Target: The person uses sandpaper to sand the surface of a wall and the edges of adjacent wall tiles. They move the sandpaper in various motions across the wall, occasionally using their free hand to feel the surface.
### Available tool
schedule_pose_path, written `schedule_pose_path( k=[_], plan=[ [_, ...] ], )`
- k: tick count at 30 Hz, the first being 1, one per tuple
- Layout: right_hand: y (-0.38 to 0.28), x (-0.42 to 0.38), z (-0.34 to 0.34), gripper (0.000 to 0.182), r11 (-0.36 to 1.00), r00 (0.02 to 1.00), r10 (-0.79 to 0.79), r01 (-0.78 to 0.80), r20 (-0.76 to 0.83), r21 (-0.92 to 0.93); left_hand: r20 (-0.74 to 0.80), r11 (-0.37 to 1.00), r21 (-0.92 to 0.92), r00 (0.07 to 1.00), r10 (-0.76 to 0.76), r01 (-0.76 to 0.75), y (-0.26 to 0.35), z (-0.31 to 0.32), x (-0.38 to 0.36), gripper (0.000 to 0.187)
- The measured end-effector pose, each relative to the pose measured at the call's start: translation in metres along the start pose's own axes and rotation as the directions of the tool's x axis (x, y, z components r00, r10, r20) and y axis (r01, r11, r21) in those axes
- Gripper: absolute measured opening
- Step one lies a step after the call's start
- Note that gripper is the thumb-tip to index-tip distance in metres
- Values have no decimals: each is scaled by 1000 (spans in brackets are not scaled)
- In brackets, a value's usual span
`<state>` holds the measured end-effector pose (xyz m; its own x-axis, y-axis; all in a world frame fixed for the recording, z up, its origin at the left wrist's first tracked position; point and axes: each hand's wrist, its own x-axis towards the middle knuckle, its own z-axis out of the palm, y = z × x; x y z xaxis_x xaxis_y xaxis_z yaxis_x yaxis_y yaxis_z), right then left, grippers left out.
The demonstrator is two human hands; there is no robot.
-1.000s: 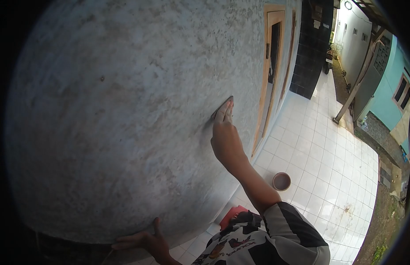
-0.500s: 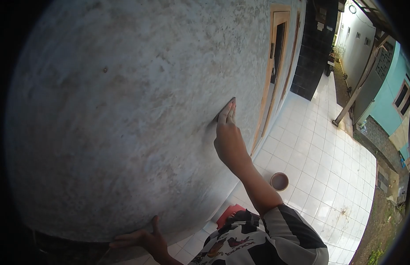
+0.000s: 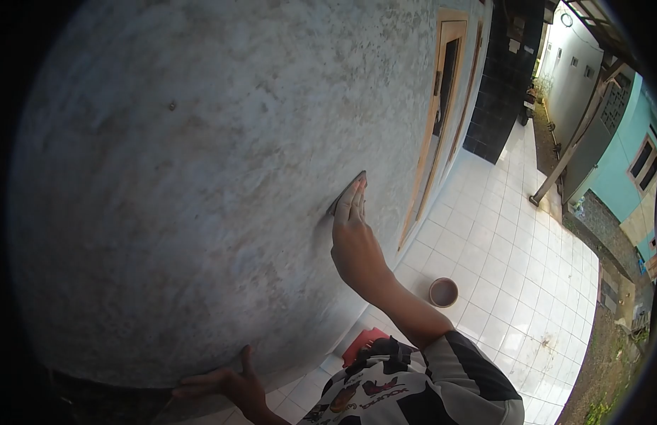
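Observation:
My right hand [image 3: 353,237] presses a small dark sheet, likely sandpaper [image 3: 346,190], flat against the rough grey plastered wall [image 3: 201,177]. Only the sheet's top edge shows past my fingertips. My left hand [image 3: 226,386] rests with spread fingers on the wall low down, holding nothing. A small dark spot [image 3: 172,106] marks the wall higher up to the left.
A wooden door frame [image 3: 442,106] stands just right of the wall. White floor tiles [image 3: 512,269] run along it, with a small brown bowl [image 3: 443,291] and a red object [image 3: 362,340] on them. A slanted post [image 3: 562,163] and teal building lie farther right.
My right hand with the sheet has slid down and slightly left along the wall. My left hand stays in place.

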<state>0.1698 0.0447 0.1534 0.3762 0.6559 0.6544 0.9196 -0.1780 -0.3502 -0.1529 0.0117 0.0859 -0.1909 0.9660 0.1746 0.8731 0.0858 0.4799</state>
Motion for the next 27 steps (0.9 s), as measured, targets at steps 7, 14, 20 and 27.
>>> schedule_pose_path(
  k=[7,14,20,27],
  plan=[
    [11,7,-11,76,991,986,87,-100,141,88,-15,998,60,1000,20,-19,-17,7,0,103],
    [34,22,-5,77,951,961,205,-240,185,193,44,1000,1,999,-8,8,-23,10,3,111],
    [27,11,8,80,995,994,97,-99,51,28,-37,999,-4,998,41,-41,13,-11,-7,99],
    [26,15,8,78,997,990,-5,-5,-144,-71,23,997,-72,1000,21,-19,-6,4,3,93]
  ],
)
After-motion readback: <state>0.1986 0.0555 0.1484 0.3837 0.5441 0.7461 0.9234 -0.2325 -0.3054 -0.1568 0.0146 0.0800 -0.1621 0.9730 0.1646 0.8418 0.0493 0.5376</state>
